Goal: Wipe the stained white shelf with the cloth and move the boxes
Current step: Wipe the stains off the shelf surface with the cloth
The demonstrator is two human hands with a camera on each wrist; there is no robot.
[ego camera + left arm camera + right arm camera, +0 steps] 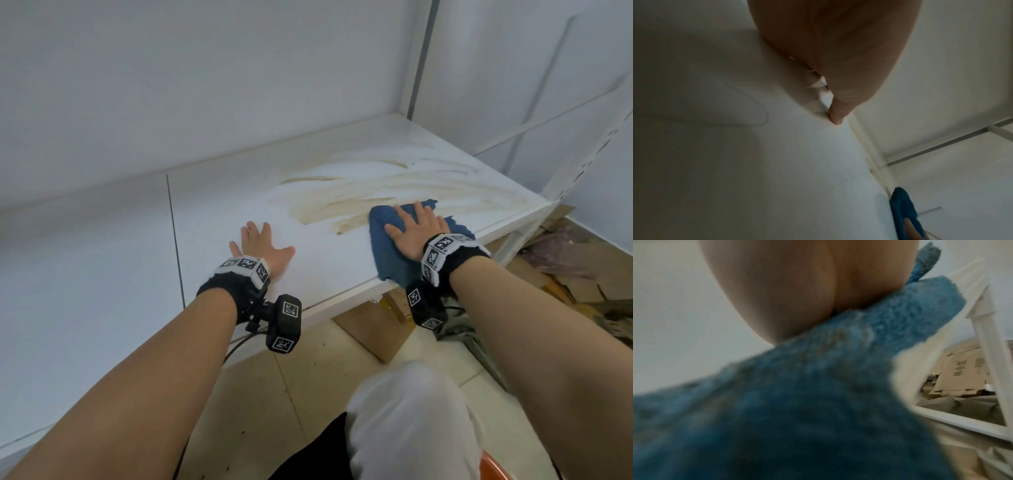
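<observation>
The cloth, blue and crumpled, is spread on the white shelf near its front edge, with one corner hanging over that edge. It is pressed flat by the right hand, whose fingers are held straight and slightly spread on top of it. Brown streaks are seen on the shelf just behind and left of the cloth. The left hand is laid flat on bare shelf, fingers wide apart, nothing held. Flattened cardboard is seen on the floor below.
</observation>
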